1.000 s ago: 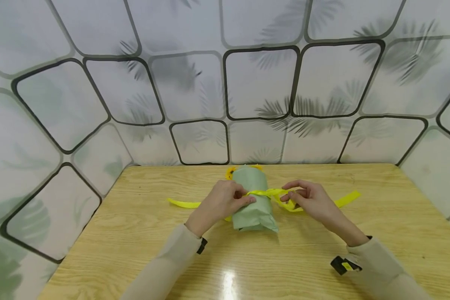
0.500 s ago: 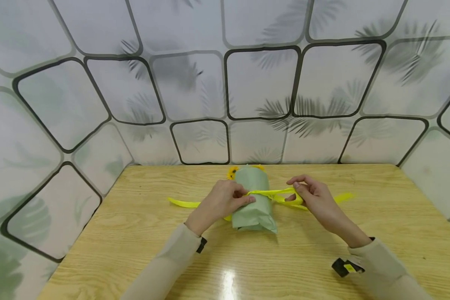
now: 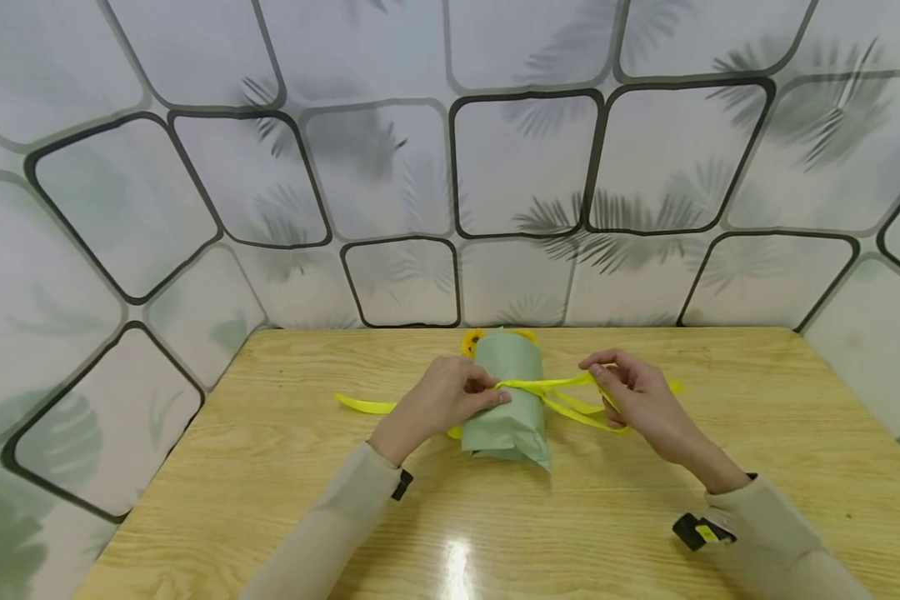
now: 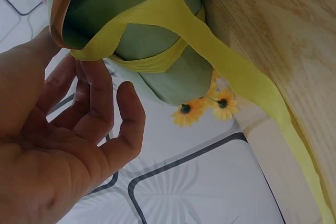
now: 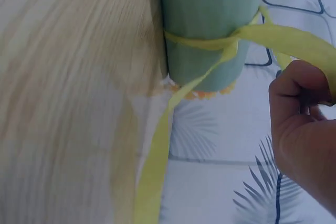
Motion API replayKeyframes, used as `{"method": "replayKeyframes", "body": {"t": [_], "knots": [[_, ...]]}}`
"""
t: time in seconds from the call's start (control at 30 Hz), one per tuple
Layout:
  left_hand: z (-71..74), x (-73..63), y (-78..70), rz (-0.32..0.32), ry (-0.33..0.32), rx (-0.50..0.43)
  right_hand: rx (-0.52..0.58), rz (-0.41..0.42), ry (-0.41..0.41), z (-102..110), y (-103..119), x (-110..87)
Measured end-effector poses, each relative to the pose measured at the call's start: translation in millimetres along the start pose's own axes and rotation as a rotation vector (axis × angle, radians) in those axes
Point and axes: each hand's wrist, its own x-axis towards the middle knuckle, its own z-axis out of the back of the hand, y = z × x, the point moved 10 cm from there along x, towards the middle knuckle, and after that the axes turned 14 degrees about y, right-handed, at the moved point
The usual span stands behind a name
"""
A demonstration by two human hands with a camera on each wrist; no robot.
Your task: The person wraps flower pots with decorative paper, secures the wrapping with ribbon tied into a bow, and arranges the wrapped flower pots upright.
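Observation:
A bouquet wrapped in pale green paper (image 3: 506, 429) lies on the table, its yellow-orange flowers (image 3: 472, 341) peeking out at the far end. Yellow ribbon (image 3: 365, 406) passes round its middle. My left hand (image 3: 437, 402) rests against the wrapping and pinches the ribbon there between thumb and fingers; the left wrist view shows a ribbon tail (image 4: 231, 64) hanging past the flowers. To the right of the bouquet, my right hand (image 3: 641, 407) pinches a ribbon loop, drawn away from the wrap. Another ribbon tail (image 5: 153, 177) trails down in the right wrist view.
The wooden table (image 3: 270, 475) reaches back to a patterned fabric wall (image 3: 525, 167), which also closes in both sides. The bouquet lies near the table's far edge. Black wrist straps (image 3: 701, 531) sit at the sleeves.
My right hand has moved slightly right, stretching the loop longer and straighter, and the ribbon end behind it has drawn in. My left hand keeps its hold beside the wrap.

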Motion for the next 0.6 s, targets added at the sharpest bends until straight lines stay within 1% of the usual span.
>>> {"method": "replayKeyframes", "body": {"t": [0.03,0.1,0.2,0.23,0.27,0.33,0.47,0.6], "knots": [[0.2,0.1,-0.2,0.001,-0.001,0.003,-0.052,-0.005,0.001,1.1,1.1,-0.8],[0.5,0.2,-0.1,0.005,-0.003,0.004,-0.206,-0.010,0.002,2.3,4.0,-2.5],[1.2,-0.3,-0.3,0.012,-0.006,0.007,-0.430,-0.022,0.025,-0.3,6.3,-3.7],[1.5,-0.4,-0.4,0.014,-0.006,0.005,-0.494,-0.020,0.035,-2.0,7.0,-4.0],[1.7,-0.6,-0.6,0.014,-0.006,0.003,-0.536,-0.025,0.048,-3.6,6.4,-4.1],[2.1,-0.7,-0.9,0.015,-0.008,0.007,-0.576,-0.037,0.075,-6.8,4.7,-3.8],[1.5,-0.5,-1.4,0.008,-0.010,0.008,-0.647,-0.020,0.075,-9.8,6.3,-4.9],[0.8,-0.8,-2.3,-0.001,-0.010,0.007,-0.663,0.007,0.078,-10.9,9.1,-7.4]]}}
